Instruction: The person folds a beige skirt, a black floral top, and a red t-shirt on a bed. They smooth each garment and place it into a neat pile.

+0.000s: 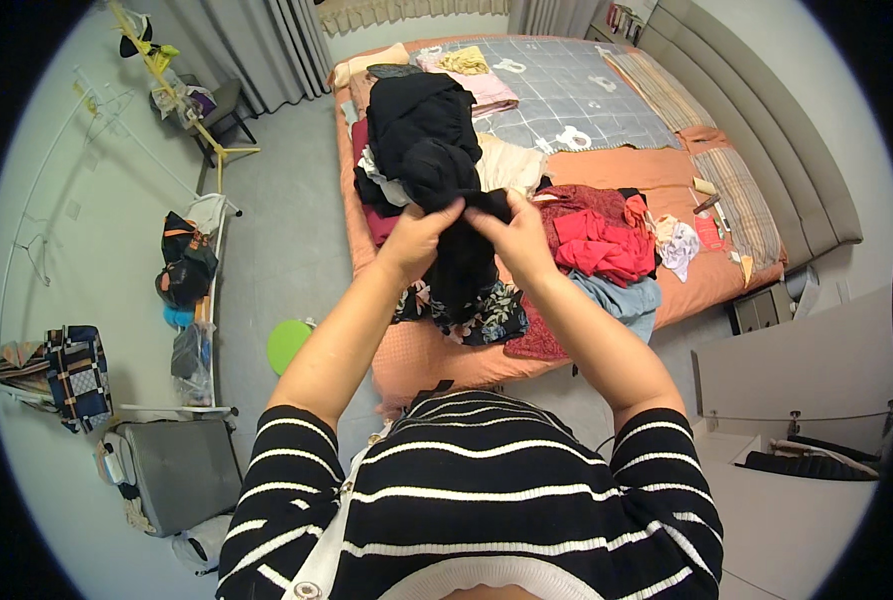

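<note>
Both hands are raised in front of me, close together over the near side of the bed. Fabric of a black garment [463, 262] is pinched in my left hand [416, 240] and my right hand [517, 238], its lower part hanging down between them. What kind of garment it is, I cannot tell. Just beyond rises a pile of black clothes [421, 115], partly overlapping the held cloth in view. Under the hanging part lies a dark floral garment [486, 322]. Right of my right hand are a bright red garment [606, 248], a dark red patterned one [573, 205] and a light blue one [626, 303].
The bed [596, 165] has an orange sheet, a grey blanket [556, 80] and a padded headboard [756, 110]. Small items lie by a striped pillow [731, 200]. On the left stand a white rack [216, 300], a grey suitcase [181, 475] and a green round object [287, 346].
</note>
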The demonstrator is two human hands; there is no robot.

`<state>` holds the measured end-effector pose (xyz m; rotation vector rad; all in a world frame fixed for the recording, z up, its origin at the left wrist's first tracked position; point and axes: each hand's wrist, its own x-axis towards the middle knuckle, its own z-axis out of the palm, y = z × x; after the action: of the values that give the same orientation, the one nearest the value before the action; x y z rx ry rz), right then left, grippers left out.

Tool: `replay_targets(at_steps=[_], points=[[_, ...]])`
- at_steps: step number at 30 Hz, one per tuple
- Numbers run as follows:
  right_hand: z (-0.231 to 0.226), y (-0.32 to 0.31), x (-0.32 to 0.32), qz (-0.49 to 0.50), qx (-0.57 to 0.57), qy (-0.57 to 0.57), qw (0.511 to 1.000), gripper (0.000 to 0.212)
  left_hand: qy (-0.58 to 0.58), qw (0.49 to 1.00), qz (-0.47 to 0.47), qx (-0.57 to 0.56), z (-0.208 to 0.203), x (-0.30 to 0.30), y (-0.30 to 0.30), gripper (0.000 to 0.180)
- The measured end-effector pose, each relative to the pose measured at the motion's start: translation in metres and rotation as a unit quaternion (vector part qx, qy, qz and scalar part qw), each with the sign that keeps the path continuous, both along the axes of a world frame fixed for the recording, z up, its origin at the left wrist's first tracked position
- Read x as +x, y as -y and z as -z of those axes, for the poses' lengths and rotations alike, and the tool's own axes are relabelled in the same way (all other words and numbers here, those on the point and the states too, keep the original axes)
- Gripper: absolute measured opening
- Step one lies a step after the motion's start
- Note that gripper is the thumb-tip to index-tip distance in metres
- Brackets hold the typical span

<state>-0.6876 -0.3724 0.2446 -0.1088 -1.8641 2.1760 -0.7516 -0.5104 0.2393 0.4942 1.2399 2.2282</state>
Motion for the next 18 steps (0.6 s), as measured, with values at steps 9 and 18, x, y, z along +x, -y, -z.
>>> replay_targets(at_steps=[9,18], points=[[-0.126,0.031,-0.044,-0.16,-0.048,-0.053,0.985,0.024,-0.418,0.893,-0.155,-0.053,-0.068,-0.048,0.06,0.04],[-0.184,0.101,-0.089,-0.2,0.678,-0.191,0.681,0.065,-0.293,0.947,-0.123,-0.039,-0.074,-0.05,0.119,0.069]])
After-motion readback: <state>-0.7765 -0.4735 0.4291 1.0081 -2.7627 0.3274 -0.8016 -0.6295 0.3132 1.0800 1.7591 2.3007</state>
